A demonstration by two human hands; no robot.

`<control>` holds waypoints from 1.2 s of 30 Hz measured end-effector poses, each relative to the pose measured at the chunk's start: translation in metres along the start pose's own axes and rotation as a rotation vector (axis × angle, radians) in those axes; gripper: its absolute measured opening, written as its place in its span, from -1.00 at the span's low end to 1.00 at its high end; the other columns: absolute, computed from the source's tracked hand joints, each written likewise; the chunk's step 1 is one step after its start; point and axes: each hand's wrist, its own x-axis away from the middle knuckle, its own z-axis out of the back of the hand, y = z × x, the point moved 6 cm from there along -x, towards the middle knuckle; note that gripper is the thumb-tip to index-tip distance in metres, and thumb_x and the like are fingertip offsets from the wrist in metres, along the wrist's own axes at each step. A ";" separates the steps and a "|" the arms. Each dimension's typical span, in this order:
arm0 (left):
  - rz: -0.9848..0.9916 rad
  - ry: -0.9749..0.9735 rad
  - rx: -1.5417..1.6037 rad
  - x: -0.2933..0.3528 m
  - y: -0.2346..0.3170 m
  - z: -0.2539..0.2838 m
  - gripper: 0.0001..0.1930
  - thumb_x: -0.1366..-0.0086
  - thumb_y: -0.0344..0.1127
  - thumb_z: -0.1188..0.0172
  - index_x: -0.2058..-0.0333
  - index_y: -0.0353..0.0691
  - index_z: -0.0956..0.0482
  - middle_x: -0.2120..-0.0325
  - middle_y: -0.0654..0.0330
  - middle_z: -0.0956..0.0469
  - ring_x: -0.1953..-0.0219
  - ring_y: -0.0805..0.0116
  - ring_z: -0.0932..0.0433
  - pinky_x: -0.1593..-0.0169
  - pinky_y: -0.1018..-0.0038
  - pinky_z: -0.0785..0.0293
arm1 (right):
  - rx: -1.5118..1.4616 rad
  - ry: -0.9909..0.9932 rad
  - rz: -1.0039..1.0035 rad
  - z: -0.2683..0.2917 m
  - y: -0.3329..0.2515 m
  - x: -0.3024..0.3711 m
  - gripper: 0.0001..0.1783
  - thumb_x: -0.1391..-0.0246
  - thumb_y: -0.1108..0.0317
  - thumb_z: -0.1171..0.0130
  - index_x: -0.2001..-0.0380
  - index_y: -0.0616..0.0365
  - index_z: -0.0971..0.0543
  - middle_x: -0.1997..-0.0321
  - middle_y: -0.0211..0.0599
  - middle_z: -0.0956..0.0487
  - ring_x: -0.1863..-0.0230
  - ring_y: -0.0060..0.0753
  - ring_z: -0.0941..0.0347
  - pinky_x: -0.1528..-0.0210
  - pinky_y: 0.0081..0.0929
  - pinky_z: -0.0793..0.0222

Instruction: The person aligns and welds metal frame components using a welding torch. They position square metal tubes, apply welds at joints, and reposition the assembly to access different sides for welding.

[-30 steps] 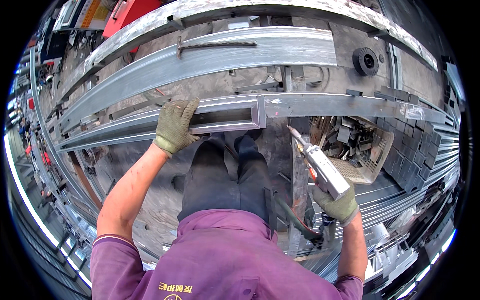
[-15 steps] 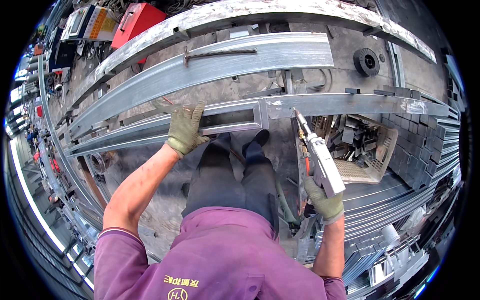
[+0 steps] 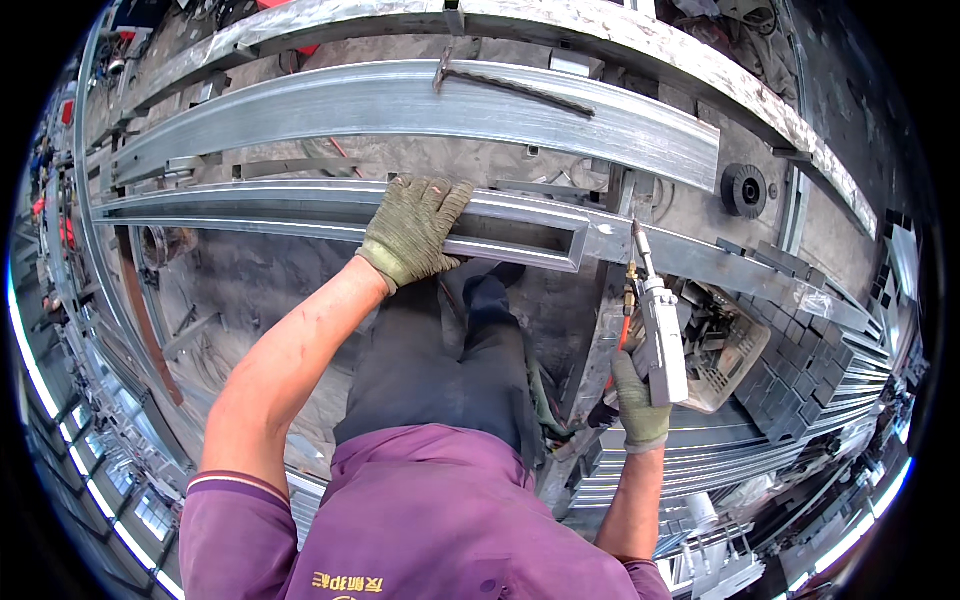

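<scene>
My left hand (image 3: 415, 232), in an olive-green work glove, grips a long, narrow metal frame (image 3: 540, 262) across its width. Its fingers reach over the far rail and the thumb lies along the near side. My right hand (image 3: 641, 405), also gloved, is closed around a silver welding gun (image 3: 662, 340) with a boxy body, thin nozzle, brass fitting and orange hose. The nozzle points away from me, its tip just right of the frame's mitred end, over a steel beam (image 3: 690, 252). Whether the tip touches the beam I cannot tell.
Beyond the frame, a hammer (image 3: 515, 90) with a twisted handle lies on a wide galvanised channel (image 3: 400, 105). A black spool (image 3: 742, 190) is on the floor at the far right. Nearer are a plastic crate (image 3: 735, 372) of metal offcuts and stacked steel tubes (image 3: 800, 365).
My view has shifted, so the scene sits differently. My left hand now lies more fully across the frame, nearer its middle opening. The welding gun stays in my right hand, more upright in the picture.
</scene>
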 end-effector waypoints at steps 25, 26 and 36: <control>-0.142 0.366 0.228 0.041 -0.010 0.015 -0.24 -0.41 0.03 -0.26 -0.50 -0.18 -0.43 -0.57 -0.12 -0.31 -0.59 -0.13 -0.28 -0.63 -0.11 -0.11 | 0.146 0.087 0.119 -0.162 -0.094 0.094 -0.79 -0.52 0.27 -0.30 -0.06 0.14 -0.68 0.25 -0.57 -0.59 0.34 -0.67 -0.44 0.34 -0.55 -0.35; -0.116 0.245 0.282 0.065 -0.017 0.026 -0.29 -0.50 -0.03 -0.18 -0.53 -0.17 -0.38 -0.61 -0.12 -0.23 -0.62 -0.13 -0.22 -0.64 -0.10 -0.09 | 0.200 0.053 0.152 -0.170 -0.095 0.096 -0.79 -0.53 0.27 -0.30 -0.05 0.15 -0.68 0.24 -0.57 -0.58 0.31 -0.65 -0.44 0.31 -0.53 -0.37; 0.938 0.201 0.653 0.518 -0.276 -0.064 -0.53 -0.42 -0.03 -0.26 -0.11 -0.25 -0.75 -0.11 -0.10 -0.73 -0.19 -0.17 -0.66 -0.29 0.00 -0.55 | 0.630 -0.219 0.834 -0.379 -0.202 0.090 -0.75 -0.42 0.38 -0.38 -0.07 0.24 -0.72 0.06 -0.08 -0.70 0.16 -0.11 -0.58 0.05 -0.13 -0.58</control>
